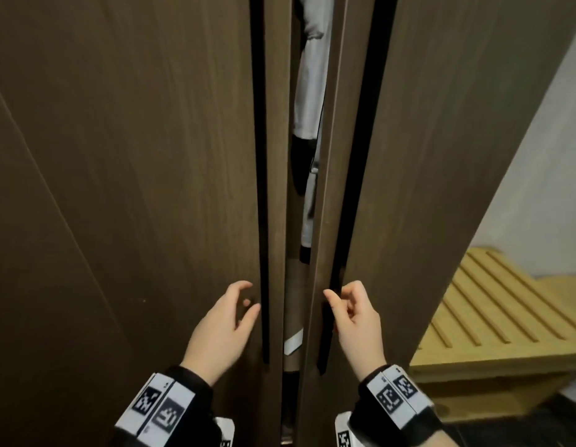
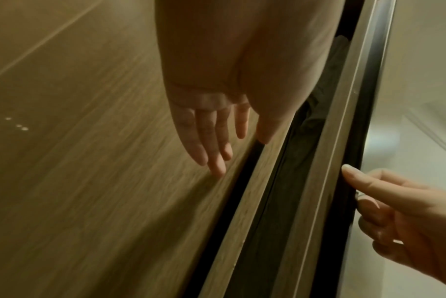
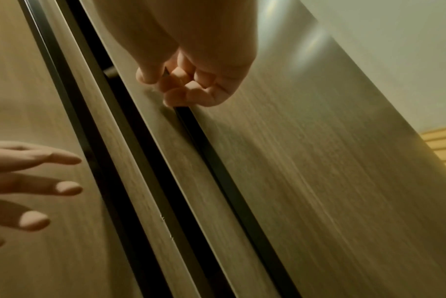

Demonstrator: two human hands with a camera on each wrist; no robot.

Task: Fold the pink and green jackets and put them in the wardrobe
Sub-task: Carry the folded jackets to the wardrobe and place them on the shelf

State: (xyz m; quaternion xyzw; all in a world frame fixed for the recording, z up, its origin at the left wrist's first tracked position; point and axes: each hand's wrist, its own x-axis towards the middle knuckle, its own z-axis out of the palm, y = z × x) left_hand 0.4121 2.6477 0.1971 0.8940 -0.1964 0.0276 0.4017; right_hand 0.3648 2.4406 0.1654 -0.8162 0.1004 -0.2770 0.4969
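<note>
Slatted wooden bench [image 1: 493,321], right of frame, against pale wall [image 1: 538,175]. White garment [image 1: 309,91] hanging, black-trimmed. White tag [image 1: 293,341] below.

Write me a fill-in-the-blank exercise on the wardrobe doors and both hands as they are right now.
1. The two wardrobe doors stand slightly ____, with a gap between them.
2. The ____ hand has its fingers curled into the right door's dark handle groove.
3. The left hand holds ____, its fingers loosely spread near the left door.
4. Through the gap hangs a ____ garment.

Missing words: ajar; right; nothing; white
</note>
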